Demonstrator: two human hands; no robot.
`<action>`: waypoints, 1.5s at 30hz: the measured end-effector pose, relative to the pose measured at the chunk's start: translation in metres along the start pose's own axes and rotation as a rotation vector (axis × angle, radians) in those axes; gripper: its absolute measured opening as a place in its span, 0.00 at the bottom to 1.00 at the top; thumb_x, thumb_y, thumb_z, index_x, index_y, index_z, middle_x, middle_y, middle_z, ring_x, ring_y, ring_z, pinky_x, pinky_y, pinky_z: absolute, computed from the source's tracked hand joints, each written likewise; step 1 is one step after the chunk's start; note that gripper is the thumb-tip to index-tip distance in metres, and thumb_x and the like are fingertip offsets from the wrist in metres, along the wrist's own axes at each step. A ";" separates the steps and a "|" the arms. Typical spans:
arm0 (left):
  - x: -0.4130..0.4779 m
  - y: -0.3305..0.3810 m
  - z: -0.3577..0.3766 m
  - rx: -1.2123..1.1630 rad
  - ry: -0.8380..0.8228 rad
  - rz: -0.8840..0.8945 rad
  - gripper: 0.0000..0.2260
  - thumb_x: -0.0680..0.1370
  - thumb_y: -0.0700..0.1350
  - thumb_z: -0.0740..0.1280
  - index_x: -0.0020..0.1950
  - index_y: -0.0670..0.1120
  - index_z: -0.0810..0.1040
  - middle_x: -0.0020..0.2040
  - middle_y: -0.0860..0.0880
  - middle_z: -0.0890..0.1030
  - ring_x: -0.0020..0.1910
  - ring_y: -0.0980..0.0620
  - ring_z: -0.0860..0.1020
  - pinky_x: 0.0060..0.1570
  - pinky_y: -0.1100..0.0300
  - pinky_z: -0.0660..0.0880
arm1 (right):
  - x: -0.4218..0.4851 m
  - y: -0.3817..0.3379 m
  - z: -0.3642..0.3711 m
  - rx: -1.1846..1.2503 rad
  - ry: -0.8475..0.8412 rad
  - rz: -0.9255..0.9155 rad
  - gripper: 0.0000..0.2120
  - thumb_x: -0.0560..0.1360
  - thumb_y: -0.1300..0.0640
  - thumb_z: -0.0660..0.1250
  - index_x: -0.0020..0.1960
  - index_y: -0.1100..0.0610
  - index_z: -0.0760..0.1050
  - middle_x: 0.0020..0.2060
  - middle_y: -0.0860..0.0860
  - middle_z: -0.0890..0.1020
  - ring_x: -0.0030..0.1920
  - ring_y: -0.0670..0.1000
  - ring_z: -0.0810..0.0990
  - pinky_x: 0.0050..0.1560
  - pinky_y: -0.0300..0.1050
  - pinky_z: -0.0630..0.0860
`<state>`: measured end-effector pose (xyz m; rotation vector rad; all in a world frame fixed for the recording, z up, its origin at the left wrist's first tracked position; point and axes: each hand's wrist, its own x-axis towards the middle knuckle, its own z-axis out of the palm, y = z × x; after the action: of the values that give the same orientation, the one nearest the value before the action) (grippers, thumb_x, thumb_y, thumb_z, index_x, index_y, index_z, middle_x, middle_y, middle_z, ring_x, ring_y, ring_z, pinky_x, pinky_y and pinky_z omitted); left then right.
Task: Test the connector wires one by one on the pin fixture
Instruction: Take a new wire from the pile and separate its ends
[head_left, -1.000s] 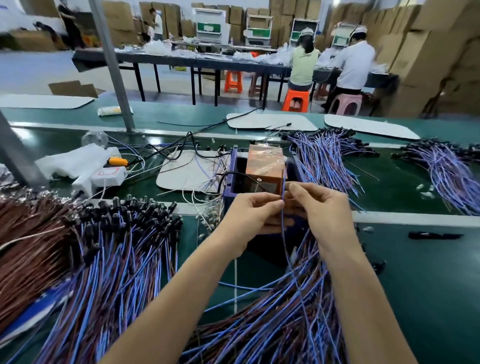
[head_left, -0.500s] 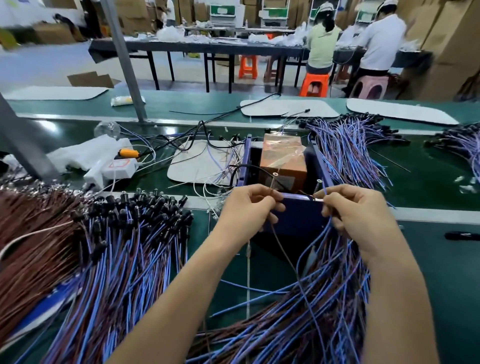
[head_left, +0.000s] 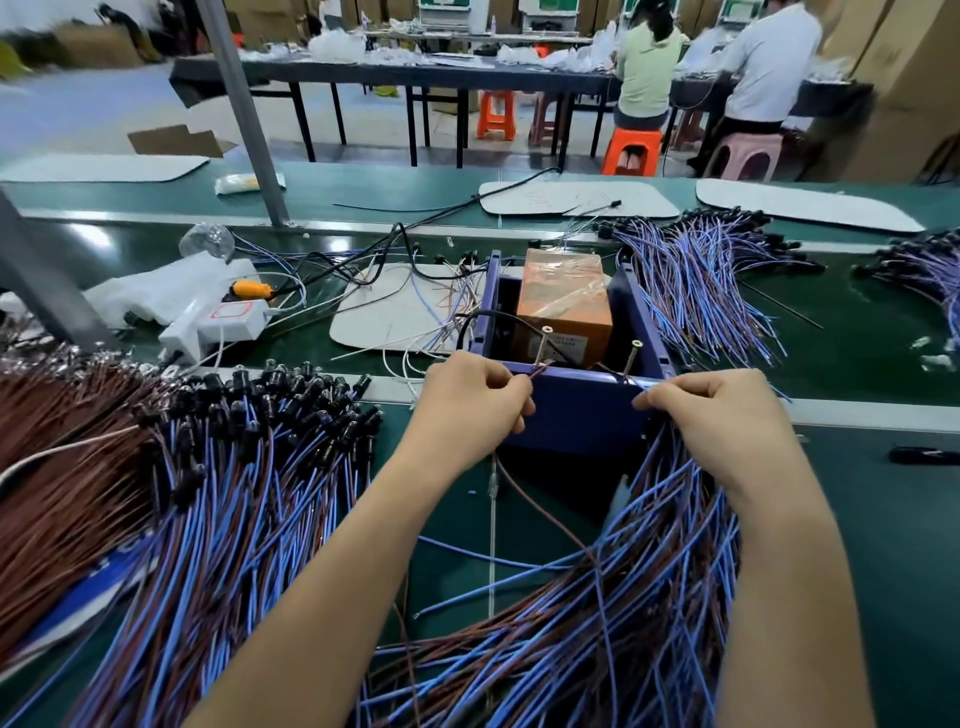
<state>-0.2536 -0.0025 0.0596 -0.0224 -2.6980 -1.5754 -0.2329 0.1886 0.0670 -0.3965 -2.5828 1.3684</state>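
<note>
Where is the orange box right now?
Head view, centre of the bench: the orange box sits inside the blue fixture, behind its two screws, just beyond the left hand and right hand.

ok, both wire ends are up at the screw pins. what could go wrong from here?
1. The left hand pinches the brown wire close to its tip at the left screw pin. A slight slip could break contact and read as a false fail.
2. The right hand pinches a wire end near the right screw pin, above the loose bundle. A snag there could tug the end away or drag neighbouring wires along.
</note>
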 end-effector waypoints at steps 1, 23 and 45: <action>0.000 0.000 -0.001 0.005 0.012 0.003 0.14 0.76 0.42 0.64 0.31 0.45 0.82 0.22 0.52 0.77 0.21 0.63 0.71 0.25 0.73 0.66 | 0.000 0.000 -0.001 0.000 0.001 0.001 0.12 0.72 0.57 0.69 0.31 0.48 0.81 0.19 0.45 0.74 0.23 0.44 0.68 0.28 0.41 0.64; -0.001 0.003 -0.006 0.058 0.154 0.111 0.14 0.76 0.44 0.65 0.31 0.48 0.80 0.20 0.56 0.74 0.21 0.63 0.70 0.26 0.72 0.65 | -0.002 0.001 -0.004 0.044 0.021 0.002 0.08 0.70 0.57 0.69 0.34 0.51 0.83 0.17 0.44 0.72 0.28 0.47 0.67 0.30 0.42 0.63; -0.003 0.004 -0.008 0.114 0.084 0.082 0.11 0.74 0.42 0.65 0.32 0.43 0.81 0.22 0.52 0.75 0.19 0.60 0.69 0.20 0.72 0.63 | -0.001 0.002 -0.001 0.031 -0.013 -0.026 0.11 0.72 0.58 0.69 0.32 0.47 0.81 0.40 0.58 0.84 0.47 0.56 0.80 0.39 0.39 0.71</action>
<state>-0.2506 -0.0075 0.0666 -0.0636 -2.6808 -1.3669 -0.2315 0.1903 0.0661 -0.3497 -2.5647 1.4045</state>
